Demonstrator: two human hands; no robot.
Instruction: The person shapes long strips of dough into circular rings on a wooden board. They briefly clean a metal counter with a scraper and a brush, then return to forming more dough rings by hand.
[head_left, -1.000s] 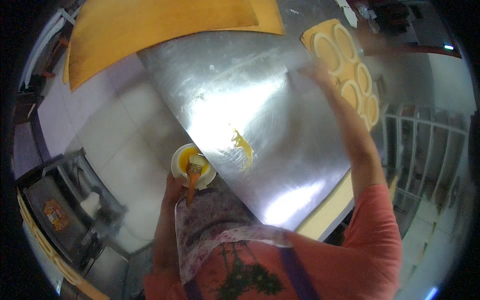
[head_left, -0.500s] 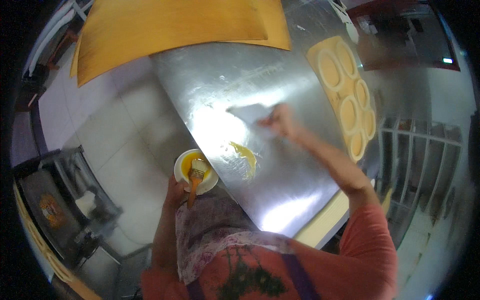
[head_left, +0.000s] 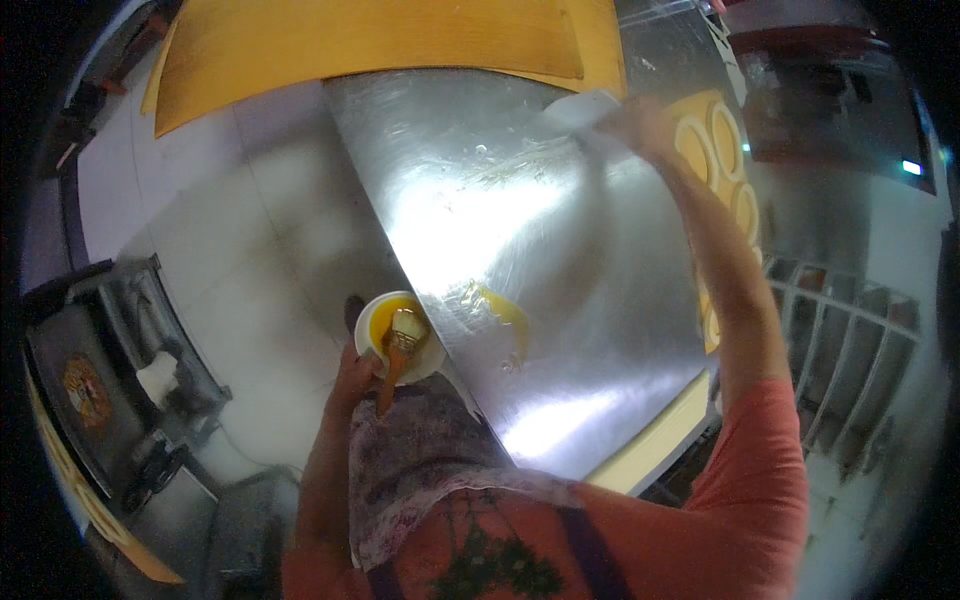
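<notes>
My left hand (head_left: 356, 372) grips a white bowl (head_left: 434, 338) of yellow liquid beside the near-left edge of the steel table (head_left: 540, 330). A brush (head_left: 398, 352) with a wooden handle rests in the bowl. My right hand (head_left: 636, 128), blurred, is closed on a flat, pale scraper (head_left: 574, 114) at the far right part of the steel surface. A smear of yellow liquid (head_left: 508, 316) lies on the steel near the bowl.
Large orange boards (head_left: 370, 35) lie at the table's far end. A board of pale rings (head_left: 712, 180) runs along the right side. Dark equipment (head_left: 70, 330) stands at the left, a metal rack (head_left: 840, 340) at the right.
My right hand swung leftward and down across the steel with the scraper, then moved back up and right. My left hand still holds the bowl. The view has shifted slightly.
</notes>
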